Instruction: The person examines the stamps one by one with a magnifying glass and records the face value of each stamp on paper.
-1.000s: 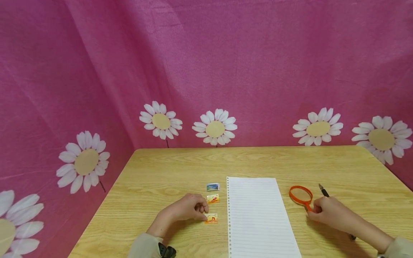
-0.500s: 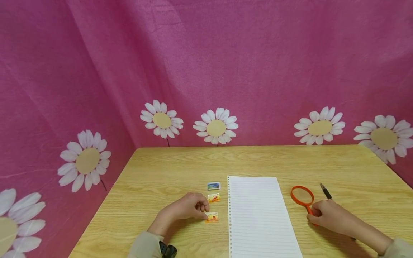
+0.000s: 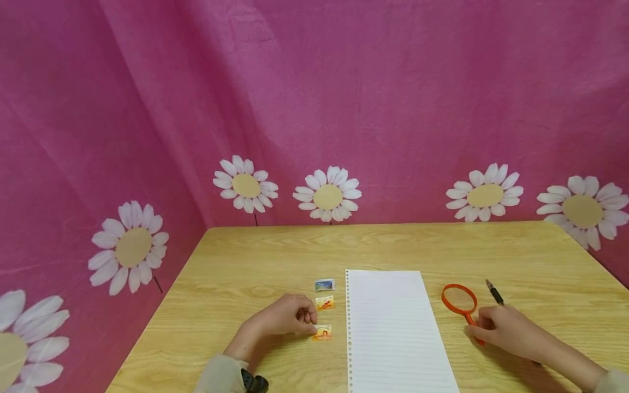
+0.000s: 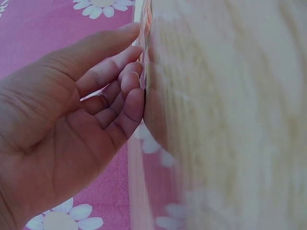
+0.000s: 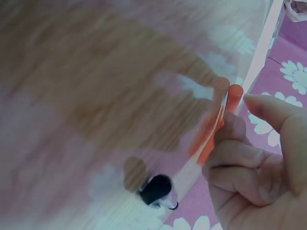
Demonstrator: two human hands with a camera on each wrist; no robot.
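Observation:
Three small postage stamps lie in a column: a blue one [image 3: 325,285], a yellow-and-red one [image 3: 325,303] and a nearest orange-and-yellow one [image 3: 322,332]. My left hand [image 3: 285,315] rests beside the nearest stamp, its thumb tip at the left edge. Its fingers are loosely bent against the table in the left wrist view. An orange magnifying glass [image 3: 470,318] lies flat on the right. My right hand [image 3: 506,330] is at its handle. In the right wrist view, the thumb stands apart from the handle [image 5: 233,98], while bent fingers lie alongside it.
A lined, punched sheet of paper [image 3: 393,327] lies between the stamps and the magnifying glass. A black pen [image 3: 494,292] lies partly hidden under my right hand and forearm. Pink cloth with daisies [image 3: 393,109] hangs beyond the wooden table [image 3: 265,245].
My right hand has slid slightly nearer along the magnifying glass handle, and more of the handle shows. The left hand and the stamps have not visibly moved.

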